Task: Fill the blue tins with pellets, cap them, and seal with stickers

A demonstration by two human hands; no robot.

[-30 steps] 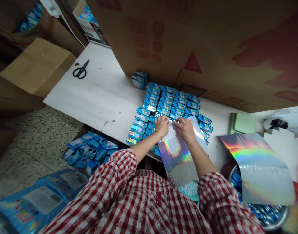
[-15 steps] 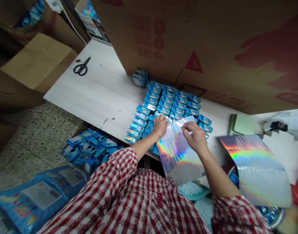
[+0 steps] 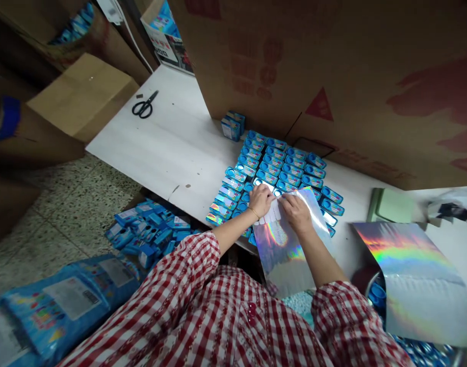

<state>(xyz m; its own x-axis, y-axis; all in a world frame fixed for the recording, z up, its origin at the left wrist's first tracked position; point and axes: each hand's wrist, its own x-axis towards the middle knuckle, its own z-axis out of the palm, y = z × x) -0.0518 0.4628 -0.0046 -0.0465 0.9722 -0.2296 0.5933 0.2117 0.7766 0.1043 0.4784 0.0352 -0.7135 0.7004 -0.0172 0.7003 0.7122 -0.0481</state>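
Rows of small blue boxes [image 3: 271, 161] stand on the white table, several with a shiny strip on top. Over their near part lies a shiny rainbow-coloured sheet [image 3: 285, 260]. My left hand [image 3: 261, 200] is closed at the sheet's upper left edge, over the boxes; what its fingers hold is too small to make out. Close beside it, my right hand [image 3: 295, 211] has its fingers pinched together on the sheet near its top edge. The boxes under the sheet are hidden.
Black scissors [image 3: 145, 105] lie on the table [image 3: 172, 137] at the far left. A large carton [image 3: 294, 66] rises behind the boxes. Another shiny sheet [image 3: 417, 285] sits at the right, by a green case [image 3: 392, 205]. Blue boxes [image 3: 149, 229] are heaped below the table's front edge.
My right hand has come down to the sheet and in toward my left hand, its fingers now together on the sheet. The whole view has shifted slightly.
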